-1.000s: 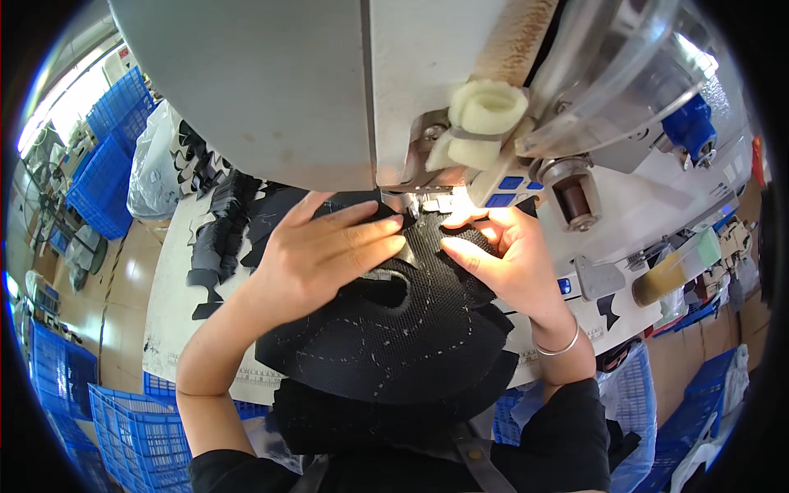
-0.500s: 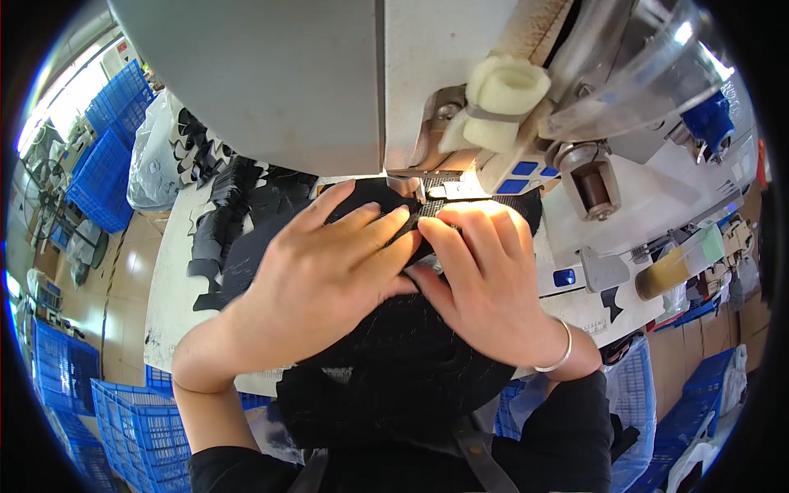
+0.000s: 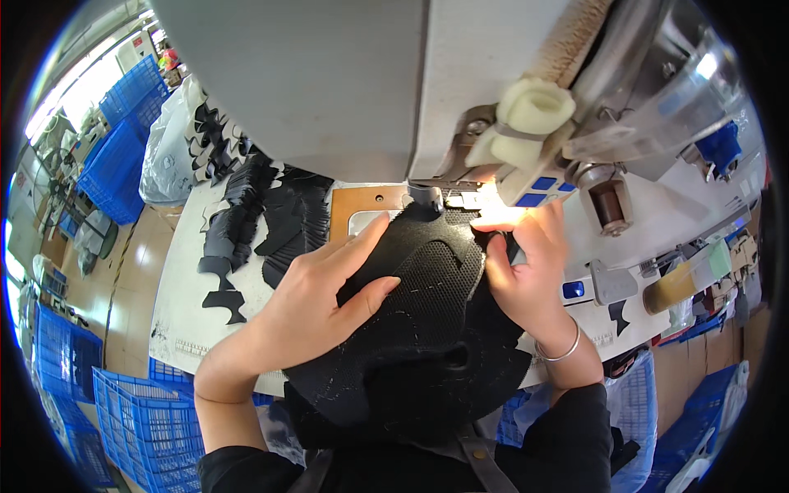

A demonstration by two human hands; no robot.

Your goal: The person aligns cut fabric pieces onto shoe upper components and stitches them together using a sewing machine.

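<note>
A black piece with a fine mesh panel (image 3: 440, 283), shaped like a shoe upper, lies under the lit working end of a sewing machine (image 3: 304, 90). Its near part hangs down toward my lap. My left hand (image 3: 316, 300) rests over the left side of the piece, thumb and forefinger stretched apart and nothing gripped. At the piece's right edge, just below the lamp glow, my right hand (image 3: 530, 275) pinches the material between thumb and fingers. The machine's metal foot (image 3: 426, 200) stands at the far edge of the mesh piece; the needle is too small to make out.
Rows of stacked black cut pieces (image 3: 237, 214) lie left on the white table (image 3: 177, 316). A brown plate (image 3: 349, 205) sits beside the foot. A brown thread spool (image 3: 608, 209) is at the right. Blue crates (image 3: 152, 419) stand on the floor.
My hands have moved apart, uncovering the mesh panel and brown plate. The left fingers, earlier pressed down by the foot, have drawn back; the right hand has turned into a pinch. The view has shifted slightly.
</note>
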